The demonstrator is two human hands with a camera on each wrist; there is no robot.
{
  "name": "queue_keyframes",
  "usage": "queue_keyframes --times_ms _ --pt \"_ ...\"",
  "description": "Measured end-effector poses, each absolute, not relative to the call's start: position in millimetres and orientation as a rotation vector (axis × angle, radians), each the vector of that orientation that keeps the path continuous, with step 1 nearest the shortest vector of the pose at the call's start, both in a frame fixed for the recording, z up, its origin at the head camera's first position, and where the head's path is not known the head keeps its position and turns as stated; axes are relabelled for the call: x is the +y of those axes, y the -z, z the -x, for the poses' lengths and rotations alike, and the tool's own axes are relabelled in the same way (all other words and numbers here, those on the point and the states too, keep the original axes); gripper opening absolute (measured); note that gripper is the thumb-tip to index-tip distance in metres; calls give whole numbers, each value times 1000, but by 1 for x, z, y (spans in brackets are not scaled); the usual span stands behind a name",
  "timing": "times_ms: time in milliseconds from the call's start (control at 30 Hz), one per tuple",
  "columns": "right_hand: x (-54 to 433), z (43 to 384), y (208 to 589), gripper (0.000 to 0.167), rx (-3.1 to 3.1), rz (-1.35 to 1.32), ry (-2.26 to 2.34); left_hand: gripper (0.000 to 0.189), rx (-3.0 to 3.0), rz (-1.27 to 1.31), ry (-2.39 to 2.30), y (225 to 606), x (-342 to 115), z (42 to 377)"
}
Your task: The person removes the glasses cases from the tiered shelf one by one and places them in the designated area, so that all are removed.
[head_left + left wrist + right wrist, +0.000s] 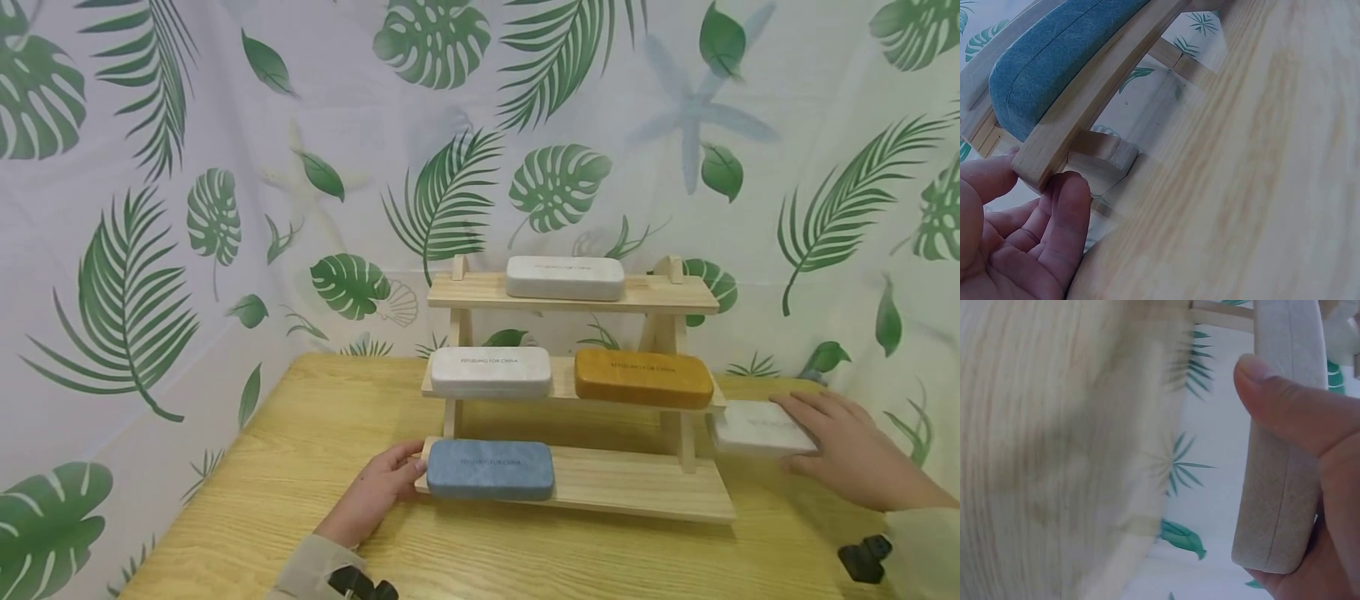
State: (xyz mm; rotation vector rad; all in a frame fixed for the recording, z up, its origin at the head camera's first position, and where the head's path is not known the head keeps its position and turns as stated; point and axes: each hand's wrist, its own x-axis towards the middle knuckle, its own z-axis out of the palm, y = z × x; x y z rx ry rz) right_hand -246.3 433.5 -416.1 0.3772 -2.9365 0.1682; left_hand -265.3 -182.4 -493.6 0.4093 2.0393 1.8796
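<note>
My right hand (855,454) grips a white glasses case (756,427) just off the right side of a three-tier wooden display shelf (630,492). In the right wrist view the thumb lies across the side of that case (1282,494). My left hand (381,487) pinches the left end of the lowest board (1054,147) between thumb and fingers. Beside it, a blue glasses case (490,471) rests on the left of that board. The middle board bears a second white case (490,372) on the left and an orange-brown case (642,379) on the right.
A third white case (565,279) lies on the top board, near its middle. The shelf stands on a wood-grain table (315,417). Behind and to the left hangs a white cloth with green leaf prints (300,217).
</note>
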Motion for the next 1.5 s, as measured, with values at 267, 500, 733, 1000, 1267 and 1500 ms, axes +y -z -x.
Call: queue_keyframes --times_ms 267,500,733,1000,1267,1500 --pt "436 272 427 87 -2905 -436 -202 56 2042 -409 -1883 495 -183 263" --pt "445 293 445 85 -2827 -501 -235 57 2037 -410 -1889 492 -182 262" --pt "444 309 452 85 -2914 -426 -265 59 2029 -395 -1889 494 -183 262" --pt "446 326 462 93 -2909 -391 -288 60 2040 -418 -1895 498 -184 269" --pt "448 332 475 87 -2953 -333 -349 60 2052 -397 -1884 497 -184 270" --pt "444 329 470 84 -2993 -264 -339 60 2052 -393 -1879 495 -184 269"
